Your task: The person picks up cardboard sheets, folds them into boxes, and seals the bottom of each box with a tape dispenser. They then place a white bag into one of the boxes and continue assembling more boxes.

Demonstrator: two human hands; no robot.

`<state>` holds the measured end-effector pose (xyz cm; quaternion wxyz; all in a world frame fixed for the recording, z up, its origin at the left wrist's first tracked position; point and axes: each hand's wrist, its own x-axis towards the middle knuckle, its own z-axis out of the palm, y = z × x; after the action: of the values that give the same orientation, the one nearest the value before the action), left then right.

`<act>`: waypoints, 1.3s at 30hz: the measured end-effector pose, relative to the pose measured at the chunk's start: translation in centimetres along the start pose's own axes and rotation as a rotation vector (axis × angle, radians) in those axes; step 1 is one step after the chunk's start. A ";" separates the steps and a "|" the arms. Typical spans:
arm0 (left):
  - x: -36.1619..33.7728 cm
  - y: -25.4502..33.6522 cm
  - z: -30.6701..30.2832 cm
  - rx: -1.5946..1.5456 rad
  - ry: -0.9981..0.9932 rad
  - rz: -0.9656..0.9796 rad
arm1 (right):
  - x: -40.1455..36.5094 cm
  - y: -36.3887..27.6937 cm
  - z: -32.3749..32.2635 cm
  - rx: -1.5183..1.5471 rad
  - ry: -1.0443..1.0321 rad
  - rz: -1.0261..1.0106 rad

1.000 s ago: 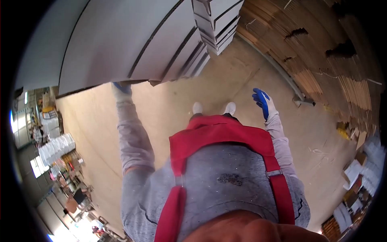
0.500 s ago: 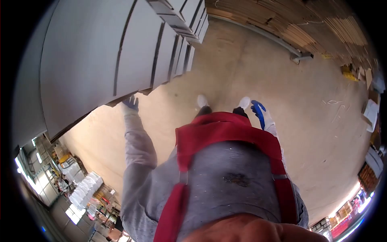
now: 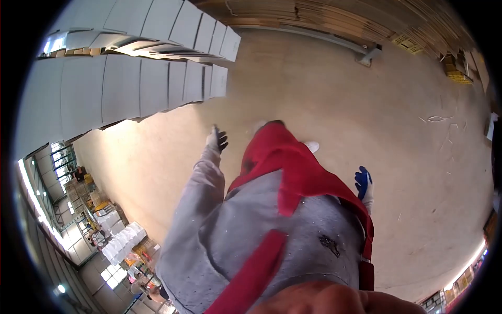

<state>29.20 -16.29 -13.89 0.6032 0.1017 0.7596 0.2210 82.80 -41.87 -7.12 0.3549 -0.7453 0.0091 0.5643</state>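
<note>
My left hand (image 3: 217,140), in a glove with dark fingers, hangs in the air with nothing in it and its fingers apart. It is nearest to the row of tall white boxes (image 3: 120,86) on the left, a short gap away from them. On the other side my right hand (image 3: 364,184), in a blue and white glove, is out beside my body. Its fingers are loosely bent and apart, and it holds nothing. My red apron (image 3: 272,152) lies over a grey top between the hands.
Flat cardboard stacks (image 3: 334,15) line the far side behind a metal rail (image 3: 308,37). A yellow crate (image 3: 458,70) stands at the far right, with thin strips (image 3: 438,119) on the floor. White stacked goods (image 3: 124,243) are at lower left.
My left hand has come away from the boxes and swung right. My right hand has moved outward and back. My body has turned and stepped, and more of the box rows shows.
</note>
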 end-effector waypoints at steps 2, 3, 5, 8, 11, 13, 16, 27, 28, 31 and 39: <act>-1.5 -0.5 6.0 0.137 -0.062 0.006 | 2.7 -0.9 -5.7 0.061 -0.023 -0.109; -2.4 -0.1 9.1 0.205 -0.063 -0.009 | 3.2 -3.1 -6.8 0.050 0.016 -0.197; -2.1 0.0 12.5 0.265 -0.107 0.016 | 4.3 -9.2 -8.6 0.085 0.069 -0.342; -3.3 1.5 21.7 0.383 -0.098 0.076 | 2.3 -18.4 -11.6 0.177 0.100 -0.587; -1.9 3.6 30.2 0.392 -0.147 0.039 | 7.8 -20.7 -20.5 0.229 0.023 -0.698; -2.1 5.3 37.2 0.554 -0.125 -0.019 | 8.4 -20.4 -26.5 0.261 0.095 -0.681; -0.7 6.5 49.4 0.760 -0.160 -0.080 | 6.7 -12.6 -34.5 0.582 0.438 -0.295; -21.7 2.6 101.8 0.792 -0.852 0.402 | 8.9 4.2 -53.7 1.066 0.810 0.314; -23.4 1.3 103.4 0.831 -0.786 0.366 | 11.7 1.3 -56.8 1.044 0.771 0.282; -23.5 -3.0 106.2 1.101 -0.703 0.162 | 21.1 -11.7 -66.6 1.206 0.459 0.006; -24.9 -4.9 113.4 0.920 -0.277 0.000 | 37.3 -46.2 -86.4 0.594 0.209 -0.471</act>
<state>145.01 -6.95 -14.26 0.5911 0.3868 0.6908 -0.1538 187.58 -39.50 -5.13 0.6723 -0.6452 0.0369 0.3611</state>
